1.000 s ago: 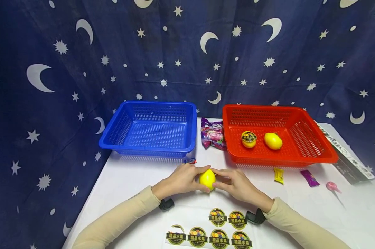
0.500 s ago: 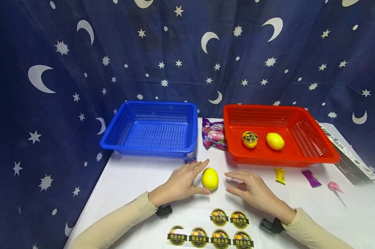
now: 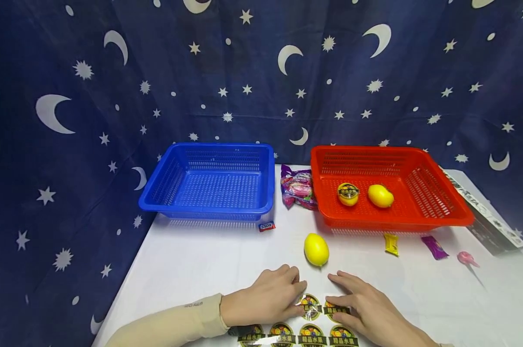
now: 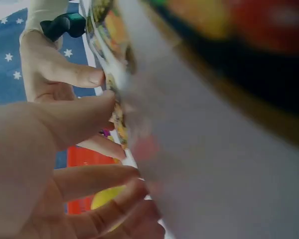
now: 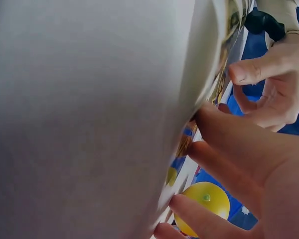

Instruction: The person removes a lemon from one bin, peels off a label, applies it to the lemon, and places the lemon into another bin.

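Observation:
On the white table lies a sheet [image 3: 319,321] of round black-and-gold fruit stickers [image 3: 312,336]. Over its left part my left hand [image 3: 270,298] bends its fingers, the thumb beside the upper left sticker [image 3: 310,307]. From the right, my right hand [image 3: 367,308] spreads its fingers, thumb and forefinger at the upper right sticker [image 3: 337,311]. In both wrist views the fingertips meet the sheet, and nothing is seen gripped. A yellow lemon [image 3: 316,249] sits on the table beyond both hands, touched by neither.
At the back stand a blue basket [image 3: 207,210] and a red basket [image 3: 374,222]. The red one holds a stickered lemon [image 3: 348,198] and a plain lemon [image 3: 380,196]. A purple berry bag [image 3: 298,188] lies between baskets. Small wrapped candies [image 3: 391,244] and a box [image 3: 493,226] are about.
Both hands have left the lemon and moved down toward the front onto the sticker sheet. The lemon has shifted to the right.

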Demonstrator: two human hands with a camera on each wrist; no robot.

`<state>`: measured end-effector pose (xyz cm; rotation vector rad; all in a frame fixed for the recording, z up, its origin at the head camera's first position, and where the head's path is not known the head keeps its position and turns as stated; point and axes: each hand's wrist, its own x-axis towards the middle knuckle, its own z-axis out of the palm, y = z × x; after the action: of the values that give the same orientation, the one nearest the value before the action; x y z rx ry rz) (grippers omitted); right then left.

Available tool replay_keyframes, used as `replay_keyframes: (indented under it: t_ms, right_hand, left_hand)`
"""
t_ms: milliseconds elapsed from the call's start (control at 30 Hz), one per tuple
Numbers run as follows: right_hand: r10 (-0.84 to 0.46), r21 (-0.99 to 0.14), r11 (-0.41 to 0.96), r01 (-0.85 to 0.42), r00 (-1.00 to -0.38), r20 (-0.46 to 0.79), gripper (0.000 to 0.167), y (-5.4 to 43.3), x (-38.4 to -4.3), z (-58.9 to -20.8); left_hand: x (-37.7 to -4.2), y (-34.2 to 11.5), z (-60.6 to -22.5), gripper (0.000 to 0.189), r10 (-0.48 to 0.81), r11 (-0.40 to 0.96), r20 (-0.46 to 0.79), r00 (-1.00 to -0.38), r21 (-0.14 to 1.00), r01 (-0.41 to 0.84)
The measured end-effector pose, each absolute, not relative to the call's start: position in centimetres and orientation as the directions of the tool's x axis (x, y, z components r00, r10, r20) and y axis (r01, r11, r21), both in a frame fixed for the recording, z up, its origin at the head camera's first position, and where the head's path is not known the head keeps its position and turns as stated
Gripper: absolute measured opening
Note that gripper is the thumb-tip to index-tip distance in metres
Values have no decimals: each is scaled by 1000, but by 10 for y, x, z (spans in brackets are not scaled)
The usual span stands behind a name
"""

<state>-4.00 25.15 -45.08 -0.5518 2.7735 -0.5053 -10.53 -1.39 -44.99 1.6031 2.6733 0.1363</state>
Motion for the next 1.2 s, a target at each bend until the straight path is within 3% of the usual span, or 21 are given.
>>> replay_keyframes:
  t_ms: [267,400,500,567,667,767,867,1067,1200]
  right_hand:
    - [-442,-333,860,-386,-890,-112,37,250,-41,-452]
    - [-465,-306,849,-429,-884,-49,37,250,-40,-454]
    - [-478,-290,844,-452,-878,-21,37,251,-40,-454]
    - [-476,-302,840,-452,-879,-9,37,251,-41,-453]
    - [-448,-352,830,-434,-893,45,34,251,-44,-448]
    - [-389,-422,801,-426,-904,174,35,249,-55,-444]
    - [-329,-485,763,-427,-903,278,49,246,-73,-443]
    - [-328,-582,722,-375,-925,189,86,234,-112,-447]
    - [-307,-590,729,-347,-936,171,78,229,-124,-452]
  left_hand:
    - [-105,-7,-450,23,890,447,33,-454,123,886]
    - [-107,-6,-451,14,888,434,54,-457,235,870]
    - [-111,-8,-448,11,882,407,53,-467,414,814]
    - [-116,-11,-444,10,863,389,46,-502,573,721]
    - [-128,-14,-436,7,792,359,53,-608,766,534]
    - [-145,-13,-433,8,676,319,68,-734,870,375]
    - [-160,-7,-434,12,573,290,54,-818,920,264]
    - [-174,3,-444,16,493,274,-40,-869,955,111]
    - [-176,8,-447,16,478,246,-57,-877,967,72]
